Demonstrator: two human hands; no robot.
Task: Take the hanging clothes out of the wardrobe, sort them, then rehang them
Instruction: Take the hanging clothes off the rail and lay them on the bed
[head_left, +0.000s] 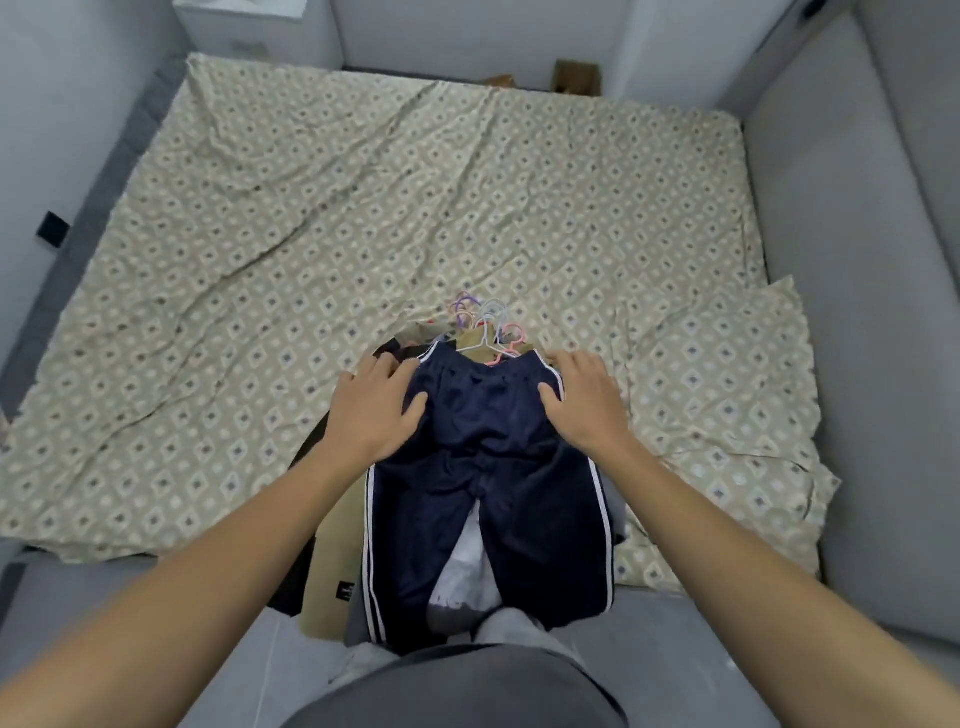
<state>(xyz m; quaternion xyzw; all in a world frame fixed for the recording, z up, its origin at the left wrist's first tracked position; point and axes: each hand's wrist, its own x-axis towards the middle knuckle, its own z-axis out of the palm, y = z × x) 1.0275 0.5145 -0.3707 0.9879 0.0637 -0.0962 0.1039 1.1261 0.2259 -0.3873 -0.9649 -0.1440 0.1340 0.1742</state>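
A pile of clothes on hangers lies at the near edge of the bed. On top are navy track trousers (483, 467) with white side stripes, legs hanging toward me. Beneath them show a tan garment (332, 587), a white one (467, 561) and a dark one (296, 571). A bunch of purple, white and pink hanger hooks (485, 325) sticks out past the waistband. My left hand (374, 410) lies on the waistband's left side, fingers reaching over the edge. My right hand (582, 400) lies on its right side, fingers also over the edge.
The bed carries a rumpled beige patterned sheet (363, 208). Grey padded sides (841, 312) run along its right and near edges. A white cabinet (249, 26) stands at the far left, with cardboard boxes (574, 75) past the far edge.
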